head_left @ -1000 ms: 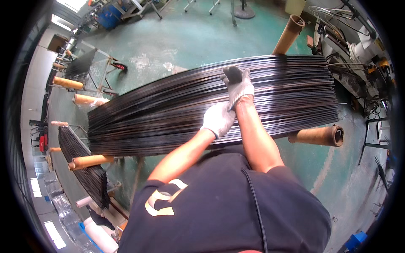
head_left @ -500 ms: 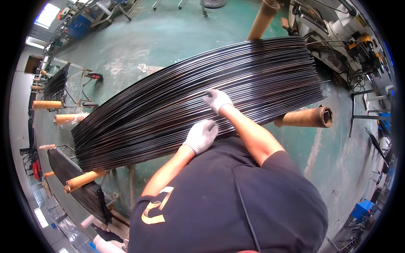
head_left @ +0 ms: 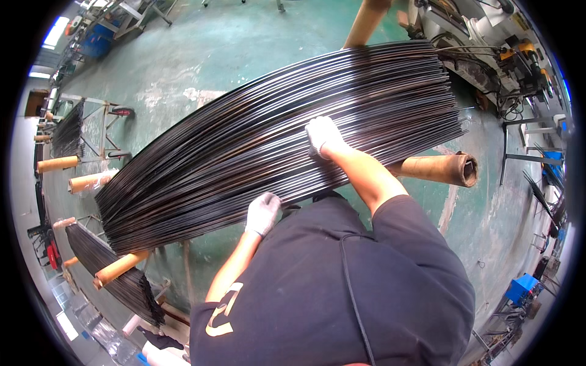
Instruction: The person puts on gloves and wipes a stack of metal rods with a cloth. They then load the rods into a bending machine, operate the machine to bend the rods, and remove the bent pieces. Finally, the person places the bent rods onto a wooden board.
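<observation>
A wide layer of long, thin black rods (head_left: 274,140) lies side by side in front of me, bending in an arc from lower left to upper right. My right hand (head_left: 323,135), in a whitish glove, is over the middle of the rods with its fingers curled in; what is inside them is hidden. At the near edge of the layer is my left hand (head_left: 264,213), gloved too, its fingers bent closed close to my body. Whether it grips a rod cannot be made out.
Brown cardboard tubes support the rods, one at right (head_left: 436,169) and one at lower left (head_left: 124,267). A second rod bundle (head_left: 113,271) lies at lower left. Machinery (head_left: 482,55) stands at upper right, and a wheeled metal rack (head_left: 101,131) at far left.
My left hand has drawn back toward me and left, to the near edge of the rods. My right hand has shifted slightly right and its fingers now point down more.
</observation>
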Demonstrator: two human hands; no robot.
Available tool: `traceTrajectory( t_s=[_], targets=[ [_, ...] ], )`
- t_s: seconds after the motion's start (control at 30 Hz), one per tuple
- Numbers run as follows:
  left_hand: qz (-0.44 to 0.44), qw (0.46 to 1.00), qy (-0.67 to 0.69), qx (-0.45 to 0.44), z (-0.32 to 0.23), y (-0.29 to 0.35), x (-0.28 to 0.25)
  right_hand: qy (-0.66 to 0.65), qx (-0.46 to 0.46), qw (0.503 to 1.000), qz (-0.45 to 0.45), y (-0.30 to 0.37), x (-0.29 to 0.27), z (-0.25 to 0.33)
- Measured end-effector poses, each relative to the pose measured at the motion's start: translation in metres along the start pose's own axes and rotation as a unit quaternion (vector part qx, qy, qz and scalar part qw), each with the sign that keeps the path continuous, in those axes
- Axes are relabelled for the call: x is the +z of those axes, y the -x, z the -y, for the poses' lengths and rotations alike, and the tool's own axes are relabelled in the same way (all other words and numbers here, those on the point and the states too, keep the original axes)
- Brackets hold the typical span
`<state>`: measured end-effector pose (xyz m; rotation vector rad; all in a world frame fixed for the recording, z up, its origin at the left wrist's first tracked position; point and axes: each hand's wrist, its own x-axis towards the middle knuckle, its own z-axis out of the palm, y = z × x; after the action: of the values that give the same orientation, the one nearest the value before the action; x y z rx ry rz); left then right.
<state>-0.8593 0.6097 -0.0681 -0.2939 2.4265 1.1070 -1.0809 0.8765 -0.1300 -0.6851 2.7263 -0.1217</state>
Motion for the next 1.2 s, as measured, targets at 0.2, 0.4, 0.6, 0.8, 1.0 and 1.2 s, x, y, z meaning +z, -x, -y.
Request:
traceTrajectory(
  t_s=[0.2,0.4,0.6,0.8,1.0,1.2],
  targets=[
    [0.015,0.998,0.054,-0.04,-0.001,0.0,0.009,0.028,-0.023,0.999,0.001,-0.023,0.005,-0.008],
    [-0.047,0.996,0.037,-0.059,0.007,0.002,0.01,0.036,-0.124,0.991,-0.011,-0.019,-0.006,-0.024],
    [-0.012,0.995,0.022,-0.095,-0.016,0.01,0.041,0.046,-0.218,0.975,-0.005,-0.02,-0.011,-0.036],
    [-0.011,0.997,0.017,-0.072,-0.031,0.017,0.045,0.026,-0.198,0.98,0.024,-0.039,-0.004,-0.045],
    [-0.016,0.995,0.037,-0.09,-0.031,0.025,0.049,0.096,-0.265,0.959,-0.03,-0.028,0.009,-0.036],
    [-0.03,0.995,0.068,-0.073,-0.009,0.03,0.054,0.088,-0.237,0.961,-0.11,-0.015,0.017,-0.027]
  ],
)
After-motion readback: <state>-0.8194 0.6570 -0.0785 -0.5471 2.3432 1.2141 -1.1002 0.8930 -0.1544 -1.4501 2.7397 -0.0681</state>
